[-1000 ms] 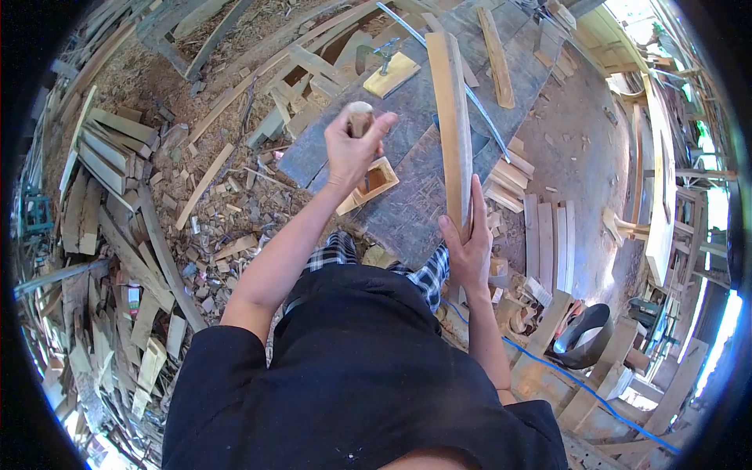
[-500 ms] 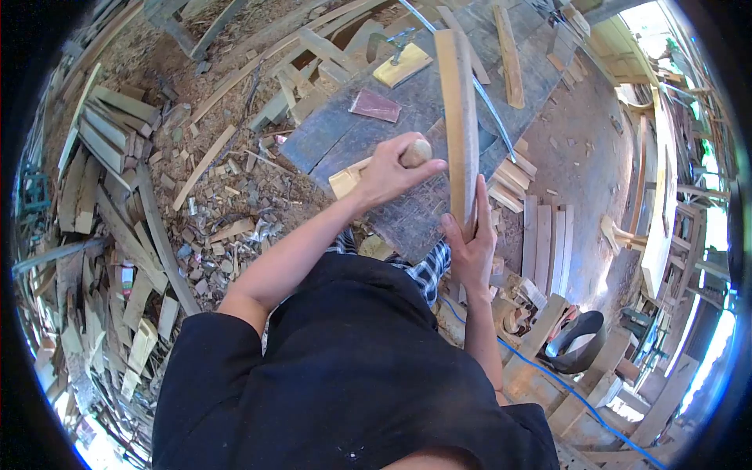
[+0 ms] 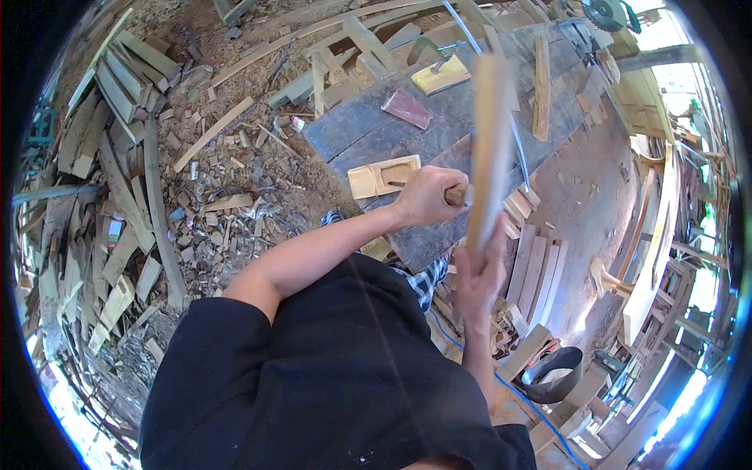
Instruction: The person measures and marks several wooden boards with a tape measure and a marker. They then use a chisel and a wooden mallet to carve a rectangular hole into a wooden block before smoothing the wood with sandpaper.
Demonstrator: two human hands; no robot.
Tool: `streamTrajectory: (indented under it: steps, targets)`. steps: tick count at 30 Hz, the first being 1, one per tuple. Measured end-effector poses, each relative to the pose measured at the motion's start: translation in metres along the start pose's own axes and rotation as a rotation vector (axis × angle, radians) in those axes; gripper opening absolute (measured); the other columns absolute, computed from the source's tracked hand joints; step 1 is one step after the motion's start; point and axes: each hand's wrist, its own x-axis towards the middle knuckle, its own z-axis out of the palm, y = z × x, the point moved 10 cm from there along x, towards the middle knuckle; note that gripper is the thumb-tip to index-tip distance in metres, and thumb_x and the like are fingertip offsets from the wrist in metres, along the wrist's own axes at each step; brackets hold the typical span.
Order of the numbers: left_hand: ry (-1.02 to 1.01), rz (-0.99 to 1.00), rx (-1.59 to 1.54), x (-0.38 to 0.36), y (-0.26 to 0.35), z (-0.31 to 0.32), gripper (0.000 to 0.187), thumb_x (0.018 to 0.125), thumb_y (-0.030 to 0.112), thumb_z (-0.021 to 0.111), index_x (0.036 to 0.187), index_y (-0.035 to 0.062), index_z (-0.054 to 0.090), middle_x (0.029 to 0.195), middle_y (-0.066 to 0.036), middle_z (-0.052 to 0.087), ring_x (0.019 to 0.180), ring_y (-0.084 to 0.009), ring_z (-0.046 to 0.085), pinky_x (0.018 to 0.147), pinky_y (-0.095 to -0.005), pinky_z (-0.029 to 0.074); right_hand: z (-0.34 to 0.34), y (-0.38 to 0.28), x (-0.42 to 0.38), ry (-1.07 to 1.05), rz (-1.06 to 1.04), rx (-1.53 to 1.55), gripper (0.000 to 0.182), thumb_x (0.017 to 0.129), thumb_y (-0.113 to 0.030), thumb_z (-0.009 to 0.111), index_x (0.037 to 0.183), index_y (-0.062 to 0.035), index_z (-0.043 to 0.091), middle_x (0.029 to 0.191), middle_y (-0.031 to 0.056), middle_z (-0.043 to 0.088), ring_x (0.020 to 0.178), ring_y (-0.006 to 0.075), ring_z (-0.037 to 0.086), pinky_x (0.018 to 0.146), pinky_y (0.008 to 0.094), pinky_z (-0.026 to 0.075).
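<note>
While two hands (image 3: 429, 197) (image 3: 484, 272) grip, one board (image 3: 489, 157) looks blurred.

Pale board (image 3: 489, 149), blurred, perhaps upright; wooden handle (image 3: 455, 195) beside

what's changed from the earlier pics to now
The left hand, gripping a wooden handle, moved back toward the body and rightward, close beside the long wooden piece, uncovering the reddish pad. Nothing was let go: the right hand still holds the long piece near its lower end.
</note>
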Motion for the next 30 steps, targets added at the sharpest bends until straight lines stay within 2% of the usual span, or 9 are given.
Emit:
streamTrajectory:
  steps: [5, 7, 8, 10, 11, 13, 16, 19, 30]
  targets:
    - [-0.028, 0.075, 0.021, -0.011, 0.011, 0.003, 0.022, 0.065, 0.012, 0.075, 0.083, 0.0081, 0.062, 0.074, -0.013, 0.062, 0.070, -0.0351, 0.062, 0.059, -0.0411, 0.049, -0.019, 0.032, -0.027, 0.304, 0.114, 0.377, 0.073, 0.086, -0.014, 0.067, 0.148, -0.0004, 0.031, 0.140, 0.0251, 0.048, 0.120, 0.0357, 0.057, 0.098, 0.0413, 0.044]
    - [0.064, 0.037, -0.028, -0.012, 0.007, -0.004, 0.020, 0.066, 0.012, 0.075, 0.081, 0.0081, 0.062, 0.074, -0.013, 0.062, 0.066, -0.0362, 0.060, 0.057, -0.0425, 0.047, 0.023, 0.012, -0.003, -0.113, 0.092, 0.004, 0.075, 0.088, -0.015, 0.066, 0.149, 0.0008, 0.026, 0.140, 0.0273, 0.047, 0.121, 0.0372, 0.056, 0.099, 0.0432, 0.044]
    - [0.066, 0.044, -0.026, -0.008, 0.005, -0.005, 0.020, 0.066, 0.012, 0.075, 0.081, 0.0081, 0.062, 0.074, -0.013, 0.062, 0.066, -0.0362, 0.060, 0.057, -0.0425, 0.047, 0.018, 0.009, -0.002, -0.048, -0.009, 0.028, 0.076, 0.089, -0.016, 0.066, 0.150, 0.0008, 0.024, 0.140, 0.0272, 0.046, 0.123, 0.0383, 0.054, 0.100, 0.0441, 0.043]
    - [0.095, 0.007, -0.138, -0.001, -0.004, -0.014, 0.017, 0.074, 0.015, 0.076, 0.077, 0.0072, 0.061, 0.068, -0.006, 0.062, 0.056, -0.0245, 0.057, 0.052, -0.0368, 0.043, 0.013, 0.017, -0.001, -0.016, 0.051, 0.111, 0.076, 0.089, -0.016, 0.066, 0.150, 0.0006, 0.024, 0.141, 0.0267, 0.046, 0.125, 0.0380, 0.053, 0.101, 0.0437, 0.042]
    - [0.087, 0.003, -0.141, 0.002, -0.008, -0.018, 0.017, 0.074, 0.015, 0.076, 0.077, 0.0072, 0.061, 0.068, -0.006, 0.062, 0.056, -0.0245, 0.057, 0.052, -0.0368, 0.043, 0.009, 0.023, -0.003, 0.022, 0.117, 0.190, 0.076, 0.089, -0.016, 0.066, 0.150, 0.0004, 0.024, 0.142, 0.0261, 0.046, 0.126, 0.0376, 0.051, 0.102, 0.0432, 0.041]
    - [0.191, -0.350, -0.316, 0.010, -0.039, -0.042, 0.023, 0.083, 0.021, 0.074, 0.074, 0.0059, 0.061, 0.065, 0.003, 0.057, 0.056, -0.0075, 0.048, 0.051, -0.0282, 0.038, 0.004, 0.025, 0.000, 0.055, 0.168, 0.249, 0.075, 0.091, -0.018, 0.065, 0.150, 0.0004, 0.024, 0.142, 0.0259, 0.045, 0.129, 0.0365, 0.049, 0.104, 0.0424, 0.040]
    - [0.254, -0.358, -0.432, 0.025, -0.032, -0.070, 0.028, 0.087, 0.026, 0.073, 0.074, 0.0039, 0.061, 0.066, 0.007, 0.052, 0.062, -0.0016, 0.041, 0.052, -0.0236, 0.035, -0.003, 0.024, 0.003, 0.089, 0.140, 0.174, 0.074, 0.091, -0.020, 0.065, 0.150, 0.0006, 0.024, 0.143, 0.0261, 0.044, 0.130, 0.0353, 0.048, 0.104, 0.0419, 0.040]
    - [0.204, -0.380, -0.365, 0.028, -0.034, -0.074, 0.027, 0.087, 0.024, 0.073, 0.075, 0.0021, 0.062, 0.065, 0.005, 0.053, 0.060, -0.0030, 0.042, 0.053, -0.0245, 0.036, 0.004, 0.028, 0.004, 0.063, 0.186, 0.171, 0.073, 0.092, -0.021, 0.065, 0.149, 0.0006, 0.026, 0.143, 0.0259, 0.044, 0.129, 0.0351, 0.049, 0.104, 0.0419, 0.040]
    - [0.144, -0.302, -0.264, 0.010, -0.038, -0.047, 0.025, 0.087, 0.020, 0.072, 0.075, 0.0005, 0.061, 0.065, 0.004, 0.055, 0.061, -0.0030, 0.045, 0.053, -0.0251, 0.039, -0.001, -0.002, 0.009, 0.035, -0.026, 0.128, 0.078, 0.085, -0.016, 0.070, 0.148, 0.0029, 0.027, 0.138, 0.0259, 0.050, 0.121, 0.0354, 0.056, 0.100, 0.0411, 0.043]
